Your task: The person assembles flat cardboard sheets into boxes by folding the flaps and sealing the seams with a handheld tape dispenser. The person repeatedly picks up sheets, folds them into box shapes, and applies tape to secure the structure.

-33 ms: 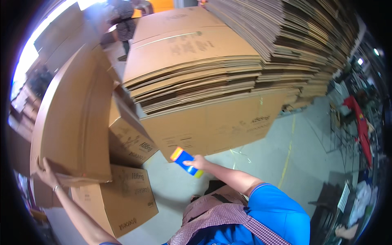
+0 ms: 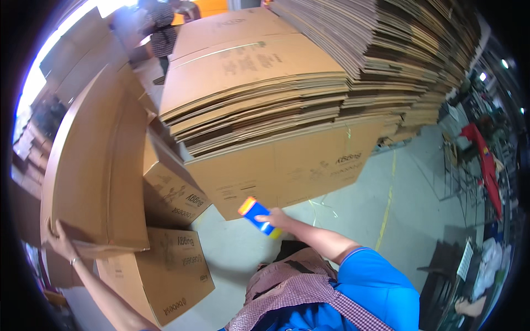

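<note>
My left hand (image 2: pixel 59 240) grips the lower left edge of a large plain cardboard box (image 2: pixel 91 182), which leans at a tilt on the left. Beneath it stands a printed cardboard box (image 2: pixel 175 276), and another printed box (image 2: pixel 175 190) sits just behind. In my right hand (image 2: pixel 276 219), fingers wrapped round its middle, is a flat, oblong blue thing (image 2: pixel 258 214) with an orange end and a yellow-green end. I cannot make out its kind. It hangs in the air above the floor, in front of a flat carton standing on edge (image 2: pixel 287 171).
A stack of flattened cartons (image 2: pixel 259 60) rises behind the standing carton, with a taller stack (image 2: pixel 408 49) to its right. Loose strapping (image 2: pixel 323 208) lies on the grey floor. A red cloth (image 2: pixel 485 165) hangs among clutter at the right. Another person (image 2: pixel 160 30) stands at the far left.
The blue thing and my right hand have moved slightly to the right. My left hand sits a little lower in view, still at the same box edge.
</note>
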